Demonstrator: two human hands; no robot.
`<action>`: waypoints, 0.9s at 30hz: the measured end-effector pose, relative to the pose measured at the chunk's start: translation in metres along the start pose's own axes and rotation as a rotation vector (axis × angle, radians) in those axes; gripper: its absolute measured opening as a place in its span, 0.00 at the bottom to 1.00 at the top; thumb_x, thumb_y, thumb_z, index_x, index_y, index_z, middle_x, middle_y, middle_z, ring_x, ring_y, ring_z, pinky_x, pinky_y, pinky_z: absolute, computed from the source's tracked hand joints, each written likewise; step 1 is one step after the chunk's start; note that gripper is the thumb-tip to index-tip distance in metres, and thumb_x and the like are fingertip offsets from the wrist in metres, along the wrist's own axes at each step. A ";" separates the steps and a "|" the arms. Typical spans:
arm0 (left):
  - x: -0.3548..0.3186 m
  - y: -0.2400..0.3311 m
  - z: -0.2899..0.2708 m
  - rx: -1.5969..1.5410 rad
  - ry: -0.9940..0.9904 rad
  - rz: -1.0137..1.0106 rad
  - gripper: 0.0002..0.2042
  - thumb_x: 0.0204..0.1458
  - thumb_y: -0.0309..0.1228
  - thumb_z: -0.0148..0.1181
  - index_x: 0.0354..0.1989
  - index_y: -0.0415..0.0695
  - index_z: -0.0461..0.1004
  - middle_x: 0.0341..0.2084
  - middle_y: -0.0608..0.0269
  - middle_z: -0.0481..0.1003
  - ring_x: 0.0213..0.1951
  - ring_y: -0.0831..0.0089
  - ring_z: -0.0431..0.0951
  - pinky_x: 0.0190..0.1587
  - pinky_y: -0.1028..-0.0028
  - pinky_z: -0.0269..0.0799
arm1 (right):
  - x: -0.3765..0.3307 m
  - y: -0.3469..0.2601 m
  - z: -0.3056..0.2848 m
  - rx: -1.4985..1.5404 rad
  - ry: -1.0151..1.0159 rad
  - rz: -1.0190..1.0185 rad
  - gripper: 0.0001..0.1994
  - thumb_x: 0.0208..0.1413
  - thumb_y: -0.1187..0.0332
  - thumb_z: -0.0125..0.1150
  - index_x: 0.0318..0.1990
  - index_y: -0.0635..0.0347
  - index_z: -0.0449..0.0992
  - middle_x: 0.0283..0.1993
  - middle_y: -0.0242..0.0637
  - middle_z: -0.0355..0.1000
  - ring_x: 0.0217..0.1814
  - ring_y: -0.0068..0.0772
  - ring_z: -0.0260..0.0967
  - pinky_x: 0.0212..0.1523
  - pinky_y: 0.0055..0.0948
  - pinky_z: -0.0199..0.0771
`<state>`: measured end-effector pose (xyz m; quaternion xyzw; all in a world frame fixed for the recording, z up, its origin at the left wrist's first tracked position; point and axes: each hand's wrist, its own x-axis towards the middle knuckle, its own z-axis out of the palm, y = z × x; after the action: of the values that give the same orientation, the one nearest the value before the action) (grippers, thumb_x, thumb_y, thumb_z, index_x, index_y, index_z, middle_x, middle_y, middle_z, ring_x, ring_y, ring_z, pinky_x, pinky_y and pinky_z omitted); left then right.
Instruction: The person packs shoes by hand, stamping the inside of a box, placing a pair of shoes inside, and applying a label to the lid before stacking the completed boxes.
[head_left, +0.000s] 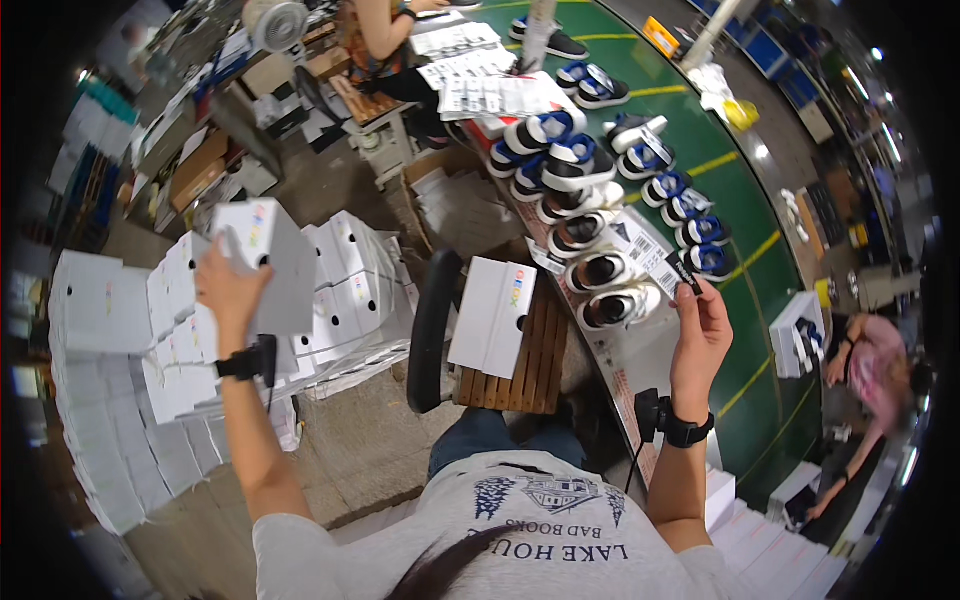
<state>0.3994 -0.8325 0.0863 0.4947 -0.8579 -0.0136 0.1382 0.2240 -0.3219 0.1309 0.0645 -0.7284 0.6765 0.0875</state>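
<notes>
My left hand [230, 290] is closed on a white shoebox [285, 265], which it holds over the stacks of similar boxes at the left. Thumb and fingers press on the side nearer to me. Over the edge of the green work table, my right hand [700, 335] pinches a small black tag [684, 274] between thumb and fingertips. Just left of the tag are white-soled shoes [612, 305] in a row, with printed label sheets [640, 245] lying beside them. Another white shoebox [490, 315] lies on a slatted wooden stool [540, 365] in front of me.
Bundled white shoeboxes [345, 290] are stacked at the left. Several blue-and-black shoes [690, 205] stand on the green table [770, 330]. An open carton [455, 205] and a black chair back [432, 335] are near the stool. Other people work at the far side and at the right [875, 370].
</notes>
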 end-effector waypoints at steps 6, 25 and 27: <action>-0.014 0.102 -0.143 -0.187 0.476 0.685 0.48 0.33 0.31 0.72 0.68 0.45 0.54 0.60 0.47 0.63 0.63 0.52 0.60 0.65 0.60 0.52 | -0.004 -0.006 -0.047 0.023 0.215 -0.021 0.09 0.60 0.72 0.61 0.45 0.65 0.77 0.36 0.29 0.74 0.36 0.17 0.68 0.40 0.18 0.67; -0.349 0.378 -0.020 -1.155 -1.270 0.515 0.55 0.36 0.32 0.74 0.70 0.39 0.39 0.51 0.49 0.65 0.52 0.62 0.68 0.57 0.61 0.65 | -0.059 0.019 -0.234 0.340 0.412 -0.070 0.35 0.63 0.58 0.55 0.72 0.47 0.42 0.66 0.50 0.57 0.59 0.40 0.64 0.63 0.40 0.60; -0.391 0.380 -0.010 -0.808 -0.965 0.798 0.53 0.41 0.35 0.73 0.70 0.37 0.38 0.52 0.47 0.62 0.54 0.58 0.66 0.61 0.61 0.61 | -0.066 0.030 -0.240 0.240 0.210 0.174 0.48 0.57 0.63 0.63 0.73 0.48 0.30 0.68 0.51 0.54 0.66 0.46 0.59 0.67 0.44 0.56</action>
<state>0.2655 -0.3039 0.0694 -0.0045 -0.8659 -0.4924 -0.0883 0.2922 -0.0821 0.1042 -0.0599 -0.6322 0.7666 0.0958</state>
